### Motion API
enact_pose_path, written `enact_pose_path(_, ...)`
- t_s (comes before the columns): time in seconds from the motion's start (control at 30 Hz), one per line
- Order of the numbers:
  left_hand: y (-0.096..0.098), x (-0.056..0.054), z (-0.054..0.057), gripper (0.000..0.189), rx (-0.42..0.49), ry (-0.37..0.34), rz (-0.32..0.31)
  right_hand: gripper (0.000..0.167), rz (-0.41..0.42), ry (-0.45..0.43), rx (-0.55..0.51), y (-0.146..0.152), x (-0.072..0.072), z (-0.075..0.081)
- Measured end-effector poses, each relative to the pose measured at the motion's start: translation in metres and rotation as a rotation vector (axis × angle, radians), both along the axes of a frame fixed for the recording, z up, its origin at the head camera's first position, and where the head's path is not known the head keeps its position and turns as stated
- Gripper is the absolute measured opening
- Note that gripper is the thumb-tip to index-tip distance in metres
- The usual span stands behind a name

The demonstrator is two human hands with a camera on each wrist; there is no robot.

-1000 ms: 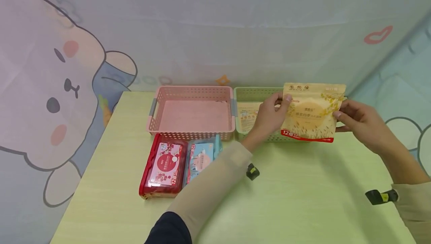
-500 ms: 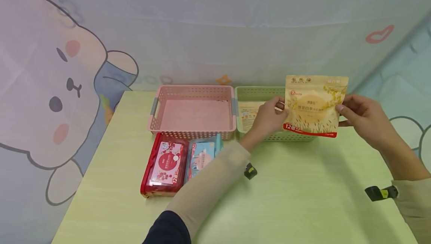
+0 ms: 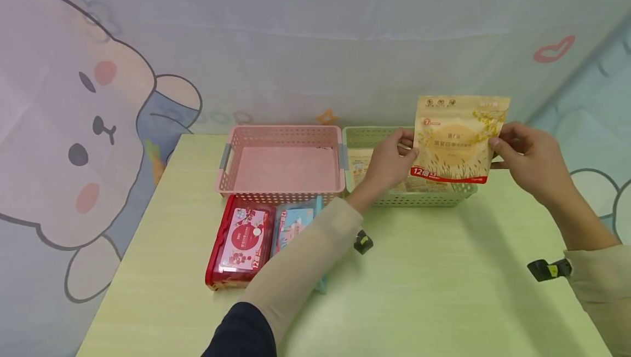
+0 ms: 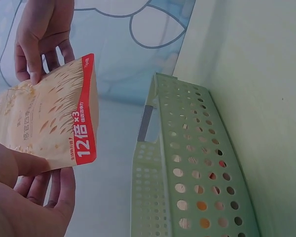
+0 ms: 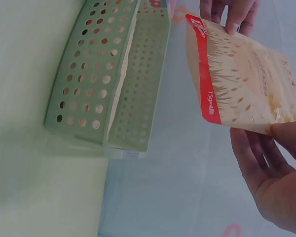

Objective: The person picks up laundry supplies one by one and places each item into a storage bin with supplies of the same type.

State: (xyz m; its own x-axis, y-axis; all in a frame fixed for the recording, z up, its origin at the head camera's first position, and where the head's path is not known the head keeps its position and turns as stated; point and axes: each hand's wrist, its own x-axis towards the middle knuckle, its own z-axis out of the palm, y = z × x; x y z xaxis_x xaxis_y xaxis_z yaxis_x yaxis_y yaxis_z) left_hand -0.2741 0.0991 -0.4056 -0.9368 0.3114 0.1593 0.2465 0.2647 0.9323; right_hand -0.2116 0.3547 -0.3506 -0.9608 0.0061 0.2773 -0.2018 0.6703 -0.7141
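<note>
A pale yellow pouch (image 3: 455, 140) with a red bottom band is held up above the right end of the green basket (image 3: 409, 200). My left hand (image 3: 389, 162) pinches its left edge, thumb on the front. On the opposite edge, my right hand (image 3: 532, 162) grips it the same way. Both wrist views show the pouch (image 4: 54, 108) raised clear of the basket (image 5: 96, 64), with a hand at each side. Inside the green basket lie more yellow packs (image 3: 359, 168), partly hidden by my left hand and the pouch.
A pink basket (image 3: 288, 168) stands left of the green one. In front of it sit a red box (image 3: 245, 242) and a light blue box (image 3: 293, 225), the latter partly covered by my left sleeve (image 3: 305, 269). A printed curtain (image 3: 296, 45) hangs behind the table (image 3: 419, 286).
Both hands have lifted the pouch upward, away from the basket, bringing more of the packs inside into sight. The baskets and boxes have stayed in place.
</note>
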Motion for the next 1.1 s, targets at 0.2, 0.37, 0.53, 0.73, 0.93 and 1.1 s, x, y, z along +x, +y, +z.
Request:
enact_pose_path(0.2,-0.001,-0.004,0.004,0.024,0.041,0.030,0.031,0.031,-0.081,-0.018,-0.010,-0.005,-0.012,0.004)
enact_pose_path(0.37,0.001,-0.008,0.009,0.021,0.089,0.081,0.065,0.027,-0.162,0.003,-0.087,-0.010,-0.021,0.007)
enact_pose_path(0.53,0.001,-0.013,0.013,0.020,0.097,0.105,0.095,0.023,-0.211,0.032,-0.139,-0.016,-0.031,0.007)
enact_pose_path(0.73,0.000,-0.020,0.014,0.021,0.100,0.108,0.107,0.033,-0.260,0.064,-0.081,-0.021,-0.046,0.003)
enact_pose_path(0.93,0.001,-0.022,0.012,0.025,0.092,0.086,0.133,0.039,-0.269,0.041,0.007,-0.028,-0.055,0.001)
enact_pose_path(1.1,0.000,-0.023,0.009,0.030,0.100,0.062,0.132,0.041,-0.272,0.004,0.021,-0.030,-0.059,-0.004)
